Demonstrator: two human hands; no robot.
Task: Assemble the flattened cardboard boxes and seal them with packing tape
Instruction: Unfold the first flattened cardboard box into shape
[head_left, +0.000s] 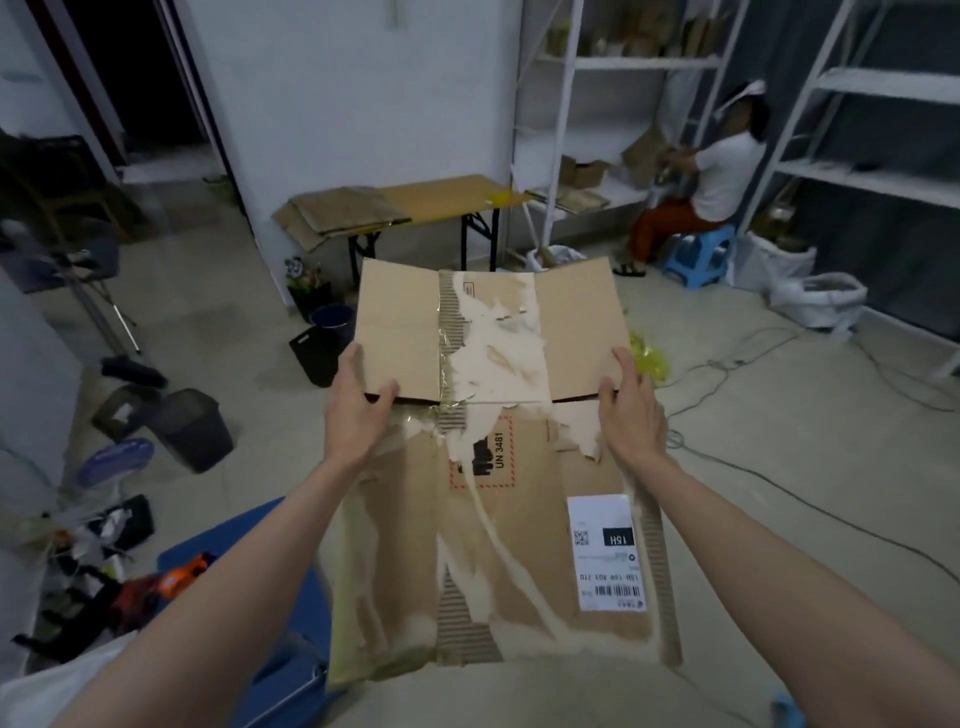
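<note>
Cardboard box (483, 467) over concrete floor (779, 467) (cables strewn).

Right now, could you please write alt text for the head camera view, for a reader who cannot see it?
A person's left hand and right hand grip the side edges of a worn, flattened cardboard box held over a concrete floor. More flat cardboard lies on a folding table behind; another person sits by white shelves.
</note>
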